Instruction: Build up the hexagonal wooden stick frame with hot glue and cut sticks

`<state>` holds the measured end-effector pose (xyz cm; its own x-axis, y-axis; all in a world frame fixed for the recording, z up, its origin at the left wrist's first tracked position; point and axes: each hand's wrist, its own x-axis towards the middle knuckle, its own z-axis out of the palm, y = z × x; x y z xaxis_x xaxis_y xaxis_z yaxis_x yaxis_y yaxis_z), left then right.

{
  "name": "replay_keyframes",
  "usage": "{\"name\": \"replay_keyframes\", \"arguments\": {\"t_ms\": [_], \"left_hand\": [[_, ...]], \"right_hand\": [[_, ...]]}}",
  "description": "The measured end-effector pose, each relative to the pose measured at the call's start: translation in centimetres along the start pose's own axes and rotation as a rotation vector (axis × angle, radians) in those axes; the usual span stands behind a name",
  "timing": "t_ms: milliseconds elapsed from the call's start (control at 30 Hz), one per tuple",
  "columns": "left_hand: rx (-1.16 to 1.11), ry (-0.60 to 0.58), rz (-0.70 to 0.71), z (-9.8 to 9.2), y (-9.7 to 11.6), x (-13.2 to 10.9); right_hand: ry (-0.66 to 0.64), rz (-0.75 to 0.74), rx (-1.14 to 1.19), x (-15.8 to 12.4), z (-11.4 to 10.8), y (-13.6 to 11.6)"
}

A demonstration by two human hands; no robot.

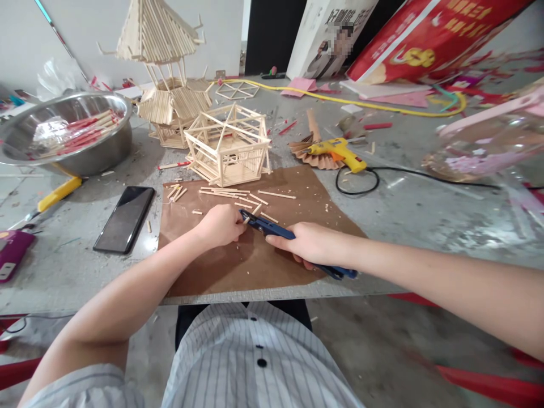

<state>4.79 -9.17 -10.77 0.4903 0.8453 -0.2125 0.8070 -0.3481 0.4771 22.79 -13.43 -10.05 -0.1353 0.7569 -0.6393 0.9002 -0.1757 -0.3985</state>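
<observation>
My right hand (315,242) is closed around a pair of blue cutters (272,228), whose dark jaws point left. A thin wooden stick (256,209) crosses the jaws at a slant. My left hand (221,224) pinches the stick's near end right beside the jaws; its fingertips are partly hidden. Both hands are over a brown sheet (204,272) at the table's front edge. Several loose sticks (225,192) lie on it beyond my hands, with short cut pieces (176,191) to the left. Behind them stands a six-sided open frame of sticks (229,144).
A stick pagoda model (170,105) stands behind. Left are a steel basin (106,144), a black phone (125,218) and a yellow-handled tool (59,192). A yellow glue gun (346,154) with a black cable lies right, near a clear pink-handled container (488,141).
</observation>
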Motion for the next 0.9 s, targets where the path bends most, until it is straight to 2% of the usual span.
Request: {"name": "replay_keyframes", "arguments": {"t_ms": [100,400,900], "left_hand": [[0.037,0.01,0.004,0.0,-0.03,-0.03],[0.113,0.014,-0.02,-0.1,-0.02,-0.28],[0.079,0.031,-0.008,0.22,-0.48,-0.29]], "right_hand": [[0.007,0.047,-0.012,-0.16,-0.17,-0.29],[0.042,0.044,-0.105,0.05,-0.03,-0.4],[0.065,0.056,-0.134,-0.13,0.03,-0.71]]}}
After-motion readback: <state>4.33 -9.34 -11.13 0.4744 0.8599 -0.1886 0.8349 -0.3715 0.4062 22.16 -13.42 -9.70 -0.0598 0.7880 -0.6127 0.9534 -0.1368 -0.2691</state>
